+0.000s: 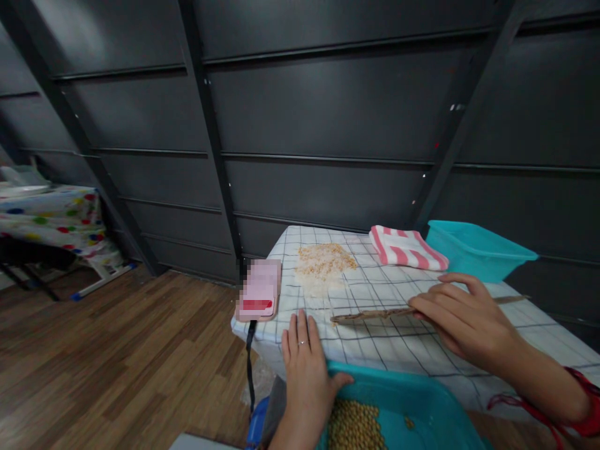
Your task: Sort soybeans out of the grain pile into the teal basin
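Observation:
My right hand is closed on a thin, rough brown stick, held level low over the checked tablecloth. Its far tip points left, beside a spread pile of pale white and yellow grains. My left hand lies with fingers stretched out on the cloth's near edge, its thumb over the corner of a teal basin. Inside that basin are many yellow-brown beans, gathered at the left, with a few apart to the right.
A folded pink-and-white striped towel and a second turquoise basin stand at the table's back right. A phone in a pink case lies at the left edge, a black strap hanging below. A dark panelled wall rises behind.

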Available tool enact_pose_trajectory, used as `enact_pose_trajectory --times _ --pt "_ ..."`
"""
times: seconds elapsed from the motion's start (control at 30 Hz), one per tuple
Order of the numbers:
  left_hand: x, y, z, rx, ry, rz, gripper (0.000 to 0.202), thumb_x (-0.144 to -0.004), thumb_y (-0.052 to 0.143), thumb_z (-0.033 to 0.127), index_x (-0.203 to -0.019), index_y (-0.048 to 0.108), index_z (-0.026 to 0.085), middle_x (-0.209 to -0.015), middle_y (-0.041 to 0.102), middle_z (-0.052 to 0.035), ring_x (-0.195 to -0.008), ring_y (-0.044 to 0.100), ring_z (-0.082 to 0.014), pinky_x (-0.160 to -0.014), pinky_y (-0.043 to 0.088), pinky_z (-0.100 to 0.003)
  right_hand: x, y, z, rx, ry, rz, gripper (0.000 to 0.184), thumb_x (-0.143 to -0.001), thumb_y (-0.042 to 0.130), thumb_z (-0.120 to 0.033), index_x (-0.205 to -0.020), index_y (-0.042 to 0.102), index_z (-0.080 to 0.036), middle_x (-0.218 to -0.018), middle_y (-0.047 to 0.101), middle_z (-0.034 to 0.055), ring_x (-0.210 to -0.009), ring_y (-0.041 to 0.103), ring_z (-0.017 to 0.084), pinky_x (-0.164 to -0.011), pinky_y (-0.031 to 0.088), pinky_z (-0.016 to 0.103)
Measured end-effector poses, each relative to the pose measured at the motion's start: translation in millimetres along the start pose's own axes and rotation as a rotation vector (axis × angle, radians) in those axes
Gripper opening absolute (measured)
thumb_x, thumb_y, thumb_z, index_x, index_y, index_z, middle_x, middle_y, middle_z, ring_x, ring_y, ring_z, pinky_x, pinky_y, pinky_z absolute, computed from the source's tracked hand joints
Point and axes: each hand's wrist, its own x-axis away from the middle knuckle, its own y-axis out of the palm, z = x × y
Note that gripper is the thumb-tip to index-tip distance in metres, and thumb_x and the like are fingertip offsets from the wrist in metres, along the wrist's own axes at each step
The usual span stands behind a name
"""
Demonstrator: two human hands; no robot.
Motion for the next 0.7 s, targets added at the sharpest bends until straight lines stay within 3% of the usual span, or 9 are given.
enact_pose_trajectory --times 0.2,0.47,0.7 --pt "0 -0.3 -1 0.003 -0.002 -0.010 0.097 -0.044 0.071 0.040 -0.123 0.028 0.006 -0.131 0.032 -0.0229 -0.123 0.022 -0.0360 -0.097 0.025 -0.057 7 -6 -5 -0.017 0.016 -0.053 0.022 -0.076 0.042 0.002 -0.083 0.051 -0.017 -0.067 0.059 0.0011 -0.062 0.049 0.012 -0.075 0.035 0.036" --pt "0 -1.3 1 -0.023 0.005 -0.005 0.095 -0.044 0.071 0.041 -0.122 0.030 0.006 -0.131 0.032 -0.0222 -0.122 0.023 -0.0363 -0.096 0.026 -0.056 7 -9 -7 -0.048 0.024 -0.068 0.020 -0.080 0.038 -0.002 -0.081 0.050 -0.018 -0.065 0.059 0.0008 -0.060 0.048 0.012 -0.075 0.034 0.037" --pt "-1 -1.5 1 -0.038 0.017 0.009 0.097 -0.041 0.072 0.042 -0.121 0.032 0.004 -0.130 0.034 -0.0227 -0.121 0.026 -0.0373 -0.094 0.029 -0.057 26 -27 -4 -0.132 0.060 -0.154 0.029 -0.080 0.029 -0.003 -0.075 0.048 -0.024 -0.058 0.051 -0.0031 -0.058 0.048 0.013 -0.078 0.031 0.035"
